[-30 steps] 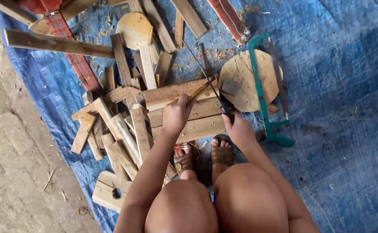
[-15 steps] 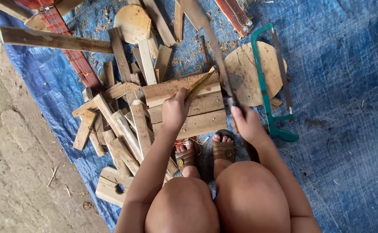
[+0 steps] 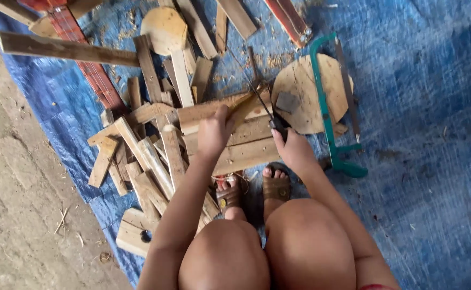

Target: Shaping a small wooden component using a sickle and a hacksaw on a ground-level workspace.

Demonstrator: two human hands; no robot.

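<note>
I squat on a blue tarp (image 3: 418,161) over a pile of wood scraps. My left hand (image 3: 213,133) grips a thin pale wooden strip (image 3: 244,106) and steadies it, tilted, on stacked flat planks (image 3: 246,145). My right hand (image 3: 295,151) is closed around the dark handle of a long thin blade (image 3: 257,91). The blade runs up and to the left across the upper end of the strip. My two sandalled feet (image 3: 275,188) stand just below the planks.
A green-framed hacksaw (image 3: 326,107) lies across a round wooden disc (image 3: 305,88) right of the blade. Loose wood offcuts (image 3: 144,161) are heaped to the left, with a second rounded piece (image 3: 165,27) above. A long batten (image 3: 63,49) and a red slatted board (image 3: 93,72) lie upper left, bare concrete (image 3: 20,215) beyond.
The blade swung up and came back down against the strip's upper end. My left hand kept its hold on the strip. The view shifted slightly.
</note>
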